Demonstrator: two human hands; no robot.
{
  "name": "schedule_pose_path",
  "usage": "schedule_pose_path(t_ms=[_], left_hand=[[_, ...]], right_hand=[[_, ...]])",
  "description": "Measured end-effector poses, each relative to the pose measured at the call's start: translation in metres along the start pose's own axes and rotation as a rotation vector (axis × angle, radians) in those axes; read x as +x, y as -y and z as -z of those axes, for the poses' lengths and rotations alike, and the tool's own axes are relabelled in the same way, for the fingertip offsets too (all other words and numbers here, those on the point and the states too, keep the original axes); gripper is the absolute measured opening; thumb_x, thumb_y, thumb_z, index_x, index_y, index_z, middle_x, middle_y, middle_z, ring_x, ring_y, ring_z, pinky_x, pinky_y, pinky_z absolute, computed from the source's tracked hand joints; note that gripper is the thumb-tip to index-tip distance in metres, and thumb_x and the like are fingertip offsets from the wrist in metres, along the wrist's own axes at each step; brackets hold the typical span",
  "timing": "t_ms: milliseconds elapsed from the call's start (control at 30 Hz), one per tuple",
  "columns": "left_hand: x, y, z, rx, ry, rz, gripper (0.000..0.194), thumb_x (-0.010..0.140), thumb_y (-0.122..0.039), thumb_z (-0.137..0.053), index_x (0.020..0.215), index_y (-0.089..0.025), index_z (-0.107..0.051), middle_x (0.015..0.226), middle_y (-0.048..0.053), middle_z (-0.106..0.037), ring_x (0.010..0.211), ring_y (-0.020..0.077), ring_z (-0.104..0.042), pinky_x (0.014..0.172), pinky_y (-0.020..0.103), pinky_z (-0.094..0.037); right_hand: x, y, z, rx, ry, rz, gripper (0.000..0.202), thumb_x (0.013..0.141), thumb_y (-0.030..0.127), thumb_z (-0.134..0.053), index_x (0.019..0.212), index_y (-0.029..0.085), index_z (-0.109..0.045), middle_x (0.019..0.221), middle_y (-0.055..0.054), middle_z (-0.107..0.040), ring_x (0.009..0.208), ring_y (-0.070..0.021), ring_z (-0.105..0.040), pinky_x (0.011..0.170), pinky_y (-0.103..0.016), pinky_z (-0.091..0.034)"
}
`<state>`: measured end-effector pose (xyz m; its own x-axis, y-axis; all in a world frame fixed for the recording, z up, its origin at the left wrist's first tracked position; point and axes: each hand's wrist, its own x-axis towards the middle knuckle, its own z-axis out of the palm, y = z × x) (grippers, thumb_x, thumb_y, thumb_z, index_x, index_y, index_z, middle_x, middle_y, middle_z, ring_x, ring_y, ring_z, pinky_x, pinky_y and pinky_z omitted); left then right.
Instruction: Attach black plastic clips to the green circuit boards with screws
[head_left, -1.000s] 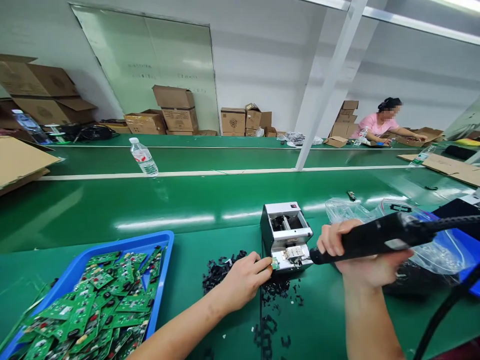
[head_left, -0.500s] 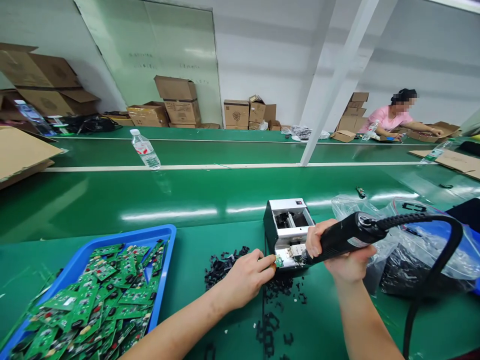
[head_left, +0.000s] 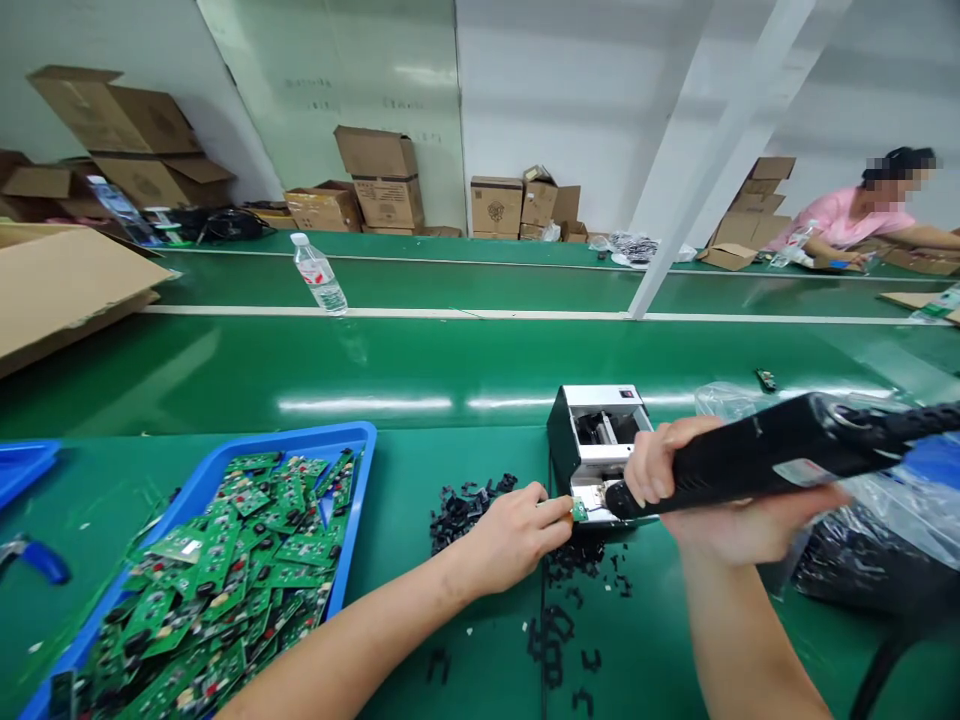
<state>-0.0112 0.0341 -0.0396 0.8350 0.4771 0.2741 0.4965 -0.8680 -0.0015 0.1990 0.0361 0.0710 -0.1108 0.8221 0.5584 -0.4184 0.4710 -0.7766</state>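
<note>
My left hand (head_left: 517, 535) pinches the edge of a small green circuit board (head_left: 580, 510) against the front ledge of a black and silver machine (head_left: 606, 455). Wrapped in my right hand (head_left: 739, 520) is a black electric screwdriver (head_left: 765, 455) with a thick cord at its rear; its tip points left at the machine's front, just right of the board. Whether the tip touches anything is hidden. Loose black plastic clips (head_left: 469, 508) lie heaped beside my left hand, and more are scattered below the machine.
On the left a blue tray (head_left: 365, 470) is heaped with green circuit boards. Blue-handled pliers (head_left: 43, 562) lie at the far left edge. Plastic bags (head_left: 847, 570) with black parts sit behind my right hand. A water bottle (head_left: 321, 278) stands farther back; a co-worker (head_left: 847, 215) sits at the far right.
My view has shifted, so the scene sits farther right. The screwdriver's rear end has swung nearer the camera. Both hands keep their holds at the machine.
</note>
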Motion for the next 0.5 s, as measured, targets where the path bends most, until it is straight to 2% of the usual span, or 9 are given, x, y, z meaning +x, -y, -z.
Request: schedule_pose_path(t_ms=[200,500], left_hand=[[0.001,0.000,0.001,-0.020,-0.009,-0.019,0.021,0.099,-0.011,-0.044,0.111,-0.017,-0.060,0.126,0.008,-0.061,0.082,0.0199,-0.046,0.070,0.033,-0.045],[0.000,0.001,0.000,-0.047,0.009,-0.023,0.021,0.100,-0.013,-0.044,0.115,-0.016,-0.059,0.125,0.010,-0.063,0.086,0.0205,-0.049,0.075,0.033,-0.046]], right_hand=[[0.007,-0.017,-0.006,-0.051,-0.011,-0.009,0.079,0.076,0.092,-0.042,0.094,0.021,-0.072,0.054,-0.001,-0.057,0.045,-0.0163,-0.050,0.042,-0.029,-0.042],[0.009,-0.024,-0.007,0.020,0.034,-0.050,0.073,0.077,0.089,-0.048,0.095,0.022,-0.071,0.056,0.000,-0.057,0.044,-0.0144,-0.048,0.040,-0.025,-0.040]])
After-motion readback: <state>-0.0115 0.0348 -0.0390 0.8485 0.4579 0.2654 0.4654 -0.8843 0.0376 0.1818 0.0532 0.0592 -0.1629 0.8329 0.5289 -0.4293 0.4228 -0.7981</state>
